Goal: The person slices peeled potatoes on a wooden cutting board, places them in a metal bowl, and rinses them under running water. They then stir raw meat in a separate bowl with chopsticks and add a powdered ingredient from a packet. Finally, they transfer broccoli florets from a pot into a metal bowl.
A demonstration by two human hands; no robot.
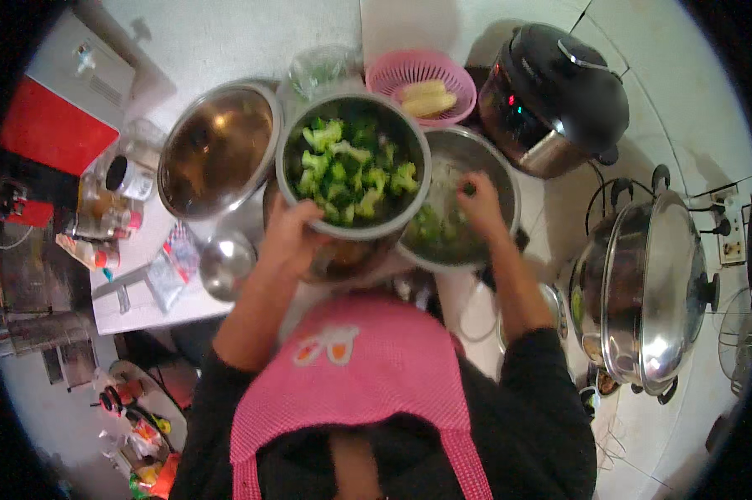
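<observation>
My left hand (291,234) grips the near-left rim of a metal pot (356,235) that holds green broccoli florets (351,165). The pot is held up over another vessel (341,259), mostly hidden beneath it. To the right, my right hand (481,203) is over a wide metal basin (507,169), its fingers closed around a small dark green piece (469,189), likely broccoli. More green pieces (438,228) lie in the basin's lower left part, in what looks like water.
A pink plastic basket (466,72) with peeled corn (427,99) stands behind the basin. An electric pressure cooker (554,103) is at the back right, a large lidded steel pot (644,294) at the right. Leftward are a large metal bowl (219,153), a small metal bowl (227,265) and several jars.
</observation>
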